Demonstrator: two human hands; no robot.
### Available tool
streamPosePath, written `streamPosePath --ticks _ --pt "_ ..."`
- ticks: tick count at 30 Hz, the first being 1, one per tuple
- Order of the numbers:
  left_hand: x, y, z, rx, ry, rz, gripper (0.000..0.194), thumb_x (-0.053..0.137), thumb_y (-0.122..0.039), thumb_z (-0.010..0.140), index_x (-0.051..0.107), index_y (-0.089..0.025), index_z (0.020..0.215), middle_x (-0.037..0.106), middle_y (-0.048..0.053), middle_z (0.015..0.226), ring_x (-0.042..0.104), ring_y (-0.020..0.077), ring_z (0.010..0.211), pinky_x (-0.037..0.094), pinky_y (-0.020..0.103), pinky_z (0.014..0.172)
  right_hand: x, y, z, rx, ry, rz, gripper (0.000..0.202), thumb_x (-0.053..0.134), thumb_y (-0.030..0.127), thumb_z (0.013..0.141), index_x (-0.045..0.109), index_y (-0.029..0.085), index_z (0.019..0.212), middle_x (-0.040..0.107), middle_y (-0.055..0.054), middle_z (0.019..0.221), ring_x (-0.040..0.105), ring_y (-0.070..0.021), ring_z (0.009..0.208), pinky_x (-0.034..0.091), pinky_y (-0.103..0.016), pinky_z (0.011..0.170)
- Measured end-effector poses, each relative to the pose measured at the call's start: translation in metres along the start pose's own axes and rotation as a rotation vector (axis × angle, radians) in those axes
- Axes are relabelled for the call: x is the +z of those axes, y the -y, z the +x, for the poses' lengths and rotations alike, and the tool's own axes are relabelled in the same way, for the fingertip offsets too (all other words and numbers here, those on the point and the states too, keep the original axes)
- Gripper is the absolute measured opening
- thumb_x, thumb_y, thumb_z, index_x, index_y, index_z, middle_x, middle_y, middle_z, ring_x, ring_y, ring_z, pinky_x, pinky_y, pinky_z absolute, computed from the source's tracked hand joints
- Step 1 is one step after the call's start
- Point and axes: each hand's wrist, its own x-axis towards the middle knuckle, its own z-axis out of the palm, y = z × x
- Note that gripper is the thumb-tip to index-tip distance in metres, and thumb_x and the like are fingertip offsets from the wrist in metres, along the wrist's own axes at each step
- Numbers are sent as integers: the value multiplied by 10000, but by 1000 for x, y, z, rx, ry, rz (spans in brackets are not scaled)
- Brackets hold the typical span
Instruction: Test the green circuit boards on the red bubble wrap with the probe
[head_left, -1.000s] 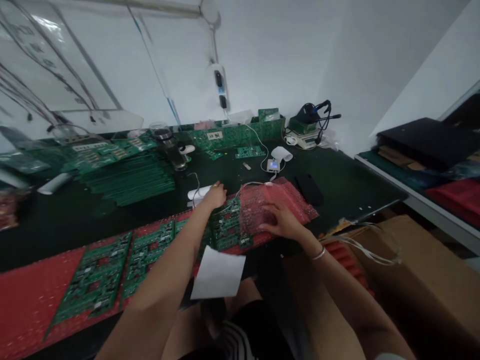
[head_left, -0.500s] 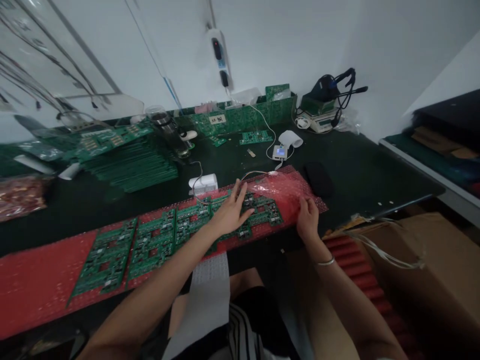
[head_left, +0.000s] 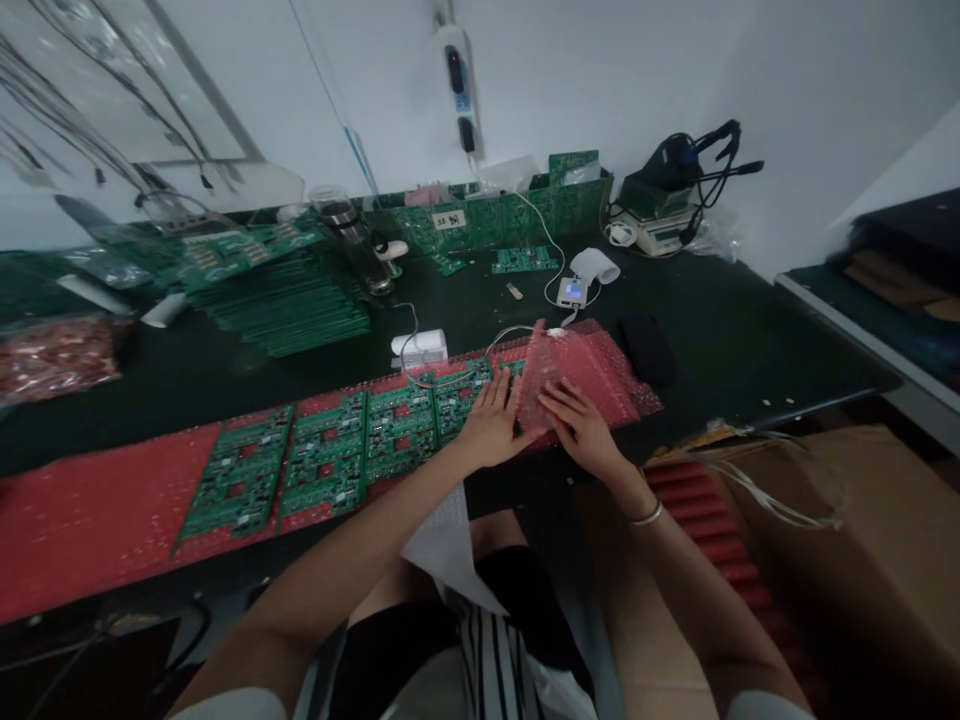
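Note:
A long strip of red bubble wrap point(head_left: 90, 510) lies along the front of the bench, bearing a row of several green circuit boards point(head_left: 322, 455). Its right end is folded over to the left and covers the rightmost board. My right hand point(head_left: 581, 428) rests flat on this folded flap point(head_left: 540, 375), fingers stretched out. Beside it, my left hand point(head_left: 487, 425) lies with straight fingers on the boards at the flap's edge, its thumb reaching toward the wrap. A thin cable runs behind the hands over the wrap.
Behind the wrap stand a stack of green boards point(head_left: 292, 305), a flask point(head_left: 356, 245), a white roll point(head_left: 420, 345) and a small device with a screen point(head_left: 572, 292). A black pouch point(head_left: 646, 350) lies right of the wrap. A cardboard box point(head_left: 832, 520) sits below the bench at right.
The wrap's right end has been folded further left over the last board. My right hand has moved left from the wrap's edge onto the flap. The camera view has shifted slightly.

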Motion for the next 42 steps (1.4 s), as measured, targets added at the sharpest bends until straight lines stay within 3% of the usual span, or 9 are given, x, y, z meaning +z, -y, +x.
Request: streamPosePath --ticks 4,9,12,15,19,22,26,31,42 --pt "-4 25 -11 20 59 -7 1186 470 -850 755 209 -2 1541 154 276 1604 107 378 1517 63 528 1234 0 2 -2 -56 128 -165 449 514 164 894 638 293 1305 531 -27 1464 295 -298 1476 320 -599 1156" --pt "-11 44 -23 46 92 -27 1290 535 -873 681 128 -20 1559 84 270 1620 59 380 1522 35 519 1229 -9 6 -2 -70 200 -194 443 619 392 894 624 283 1324 497 -53 1493 274 -333 1479 311 -608 1149" --pt "-16 35 -28 154 35 -64 983 426 -740 877 143 -105 1573 104 198 1641 59 313 1533 36 497 1233 -12 7 2 -50 208 -140 409 604 449 903 671 263 1262 533 -71 1459 308 -333 1462 316 -591 1151" --pt "-15 24 -32 206 1 -61 656 300 -540 1013 309 -140 1532 308 172 1593 228 275 1506 43 499 1237 -11 4 12 37 109 -66 308 558 402 931 749 225 1097 582 -115 1390 428 -316 1383 353 -542 1138" --pt "-10 20 -31 190 -19 -33 581 341 -478 1019 440 -112 1459 418 186 1531 345 288 1454 70 502 1239 -13 -6 37 323 -33 66 258 661 298 837 759 196 1054 694 -118 1116 631 -270 1055 488 -486 986" --pt "-12 28 -31 190 0 -61 519 307 -417 1034 461 -135 1443 427 153 1533 365 266 1442 131 485 1233 -17 -9 55 461 125 257 326 715 248 772 751 198 1092 688 -19 787 611 -169 698 553 -377 765" --pt "-19 51 -43 33 -65 -91 476 392 -326 992 498 -88 1390 478 179 1469 432 288 1373 341 432 1144 -21 -10 67 561 262 321 443 778 296 713 735 199 1143 517 74 547 410 -88 461 470 -260 494" --pt "-18 86 -49 -47 -142 -76 399 429 -368 973 609 -132 1238 568 153 1349 492 313 1282 407 462 1085 -21 -8 67 531 268 311 477 810 325 678 736 189 1129 664 3 767 547 -115 613 501 -239 545" --pt "-35 165 18 -152 -35 -105 439 287 -251 991 650 -129 1205 625 110 1328 537 218 1282 388 351 1123 -18 1 60 668 290 327 538 768 371 728 676 224 1237 673 -18 857 503 -85 569 440 -176 443"
